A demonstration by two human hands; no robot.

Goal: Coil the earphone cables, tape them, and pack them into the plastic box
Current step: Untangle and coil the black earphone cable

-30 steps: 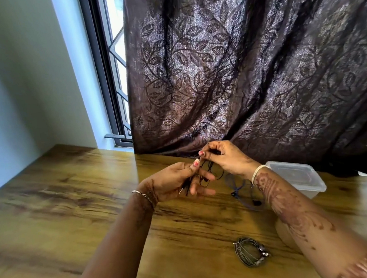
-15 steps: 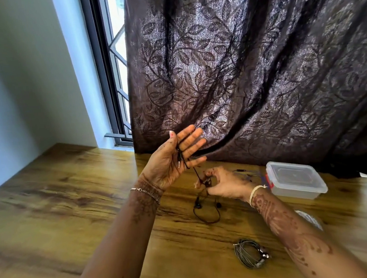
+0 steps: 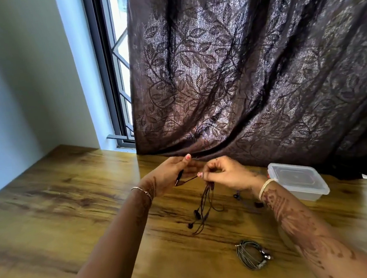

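On the head view I see the left hand [image 3: 172,175] hold the plug end of the black earphone cable [image 3: 204,210], its fingertips hidden behind the right hand [image 3: 228,175]. The right hand pinches the same cable, and loops dangle onto the table [image 3: 73,204]. I count one coiled grey earphone set [image 3: 252,257] near the front and one lidded plastic box [image 3: 297,180] at the far edge under the curtain [image 3: 239,78]. Dark bits behind the right wrist are unclear. The tabletop runs wide to the left.

At the centre of the frame the left hand [image 3: 170,175] and right hand [image 3: 228,175] meet above the table [image 3: 73,204], both holding an earphone cable [image 3: 204,205] whose loops hang down to the tabletop below them. A coiled bundle [image 3: 251,254] lies lower right, the plastic box [image 3: 297,180] at right. The curtain [image 3: 249,66] hangs behind, with the window [image 3: 116,67] to its left.
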